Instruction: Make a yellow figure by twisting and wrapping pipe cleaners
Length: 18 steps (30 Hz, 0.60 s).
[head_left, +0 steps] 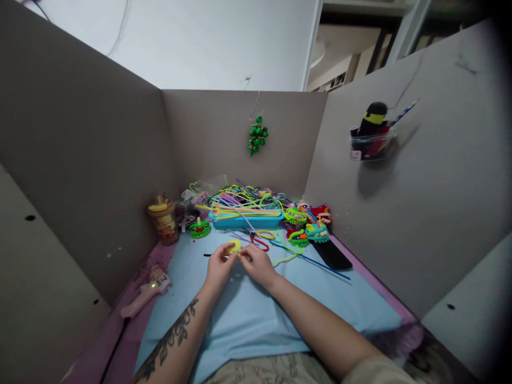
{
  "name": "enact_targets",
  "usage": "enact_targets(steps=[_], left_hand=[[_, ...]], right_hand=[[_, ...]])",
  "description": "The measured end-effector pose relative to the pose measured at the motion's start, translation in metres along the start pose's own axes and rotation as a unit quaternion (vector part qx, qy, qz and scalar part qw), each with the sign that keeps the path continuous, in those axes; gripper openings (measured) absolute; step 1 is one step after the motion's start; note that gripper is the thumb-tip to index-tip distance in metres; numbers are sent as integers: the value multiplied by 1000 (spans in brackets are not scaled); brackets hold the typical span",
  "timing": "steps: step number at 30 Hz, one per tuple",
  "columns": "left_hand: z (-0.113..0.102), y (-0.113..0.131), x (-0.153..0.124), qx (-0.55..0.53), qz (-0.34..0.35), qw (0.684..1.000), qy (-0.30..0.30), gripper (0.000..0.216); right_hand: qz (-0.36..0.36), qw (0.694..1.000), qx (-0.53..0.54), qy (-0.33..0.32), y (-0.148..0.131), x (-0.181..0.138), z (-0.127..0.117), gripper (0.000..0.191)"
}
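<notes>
My left hand (221,265) is closed round a small, rounded yellow pipe-cleaner piece (235,246), thumb and fingers at its edge. From the other side my right hand (258,263) pinches at the same piece's lower right edge, its fingertips close to the left thumb. Both hands are above the light blue cloth (256,314). Just beyond them lie red-handled scissors (261,244), partly hidden by loose pipe cleaners. A long blue pipe cleaner (320,265) runs out to the right.
A blue tray (246,221) heaped with pipe cleaners stands at the back. Fuzzy finished figures sit right (317,232), and a green one (200,229) left. A pink glue gun (150,293) with a green light and a brown cup (163,218) are leftward. Grey panels (208,144) enclose the table.
</notes>
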<state>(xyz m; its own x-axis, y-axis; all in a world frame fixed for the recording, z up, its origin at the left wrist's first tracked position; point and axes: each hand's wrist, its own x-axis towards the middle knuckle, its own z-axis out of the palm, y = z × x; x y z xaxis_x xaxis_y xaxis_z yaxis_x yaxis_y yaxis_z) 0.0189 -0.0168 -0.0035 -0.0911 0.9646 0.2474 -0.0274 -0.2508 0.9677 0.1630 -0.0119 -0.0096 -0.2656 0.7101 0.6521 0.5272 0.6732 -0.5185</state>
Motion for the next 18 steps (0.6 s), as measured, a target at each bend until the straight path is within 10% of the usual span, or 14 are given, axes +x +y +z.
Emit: enact_targets(steps=[18], left_hand=[[-4,7,1,-66,-56,996,14,54]], right_hand=[[18,996,81,26,3,3,-4,14]])
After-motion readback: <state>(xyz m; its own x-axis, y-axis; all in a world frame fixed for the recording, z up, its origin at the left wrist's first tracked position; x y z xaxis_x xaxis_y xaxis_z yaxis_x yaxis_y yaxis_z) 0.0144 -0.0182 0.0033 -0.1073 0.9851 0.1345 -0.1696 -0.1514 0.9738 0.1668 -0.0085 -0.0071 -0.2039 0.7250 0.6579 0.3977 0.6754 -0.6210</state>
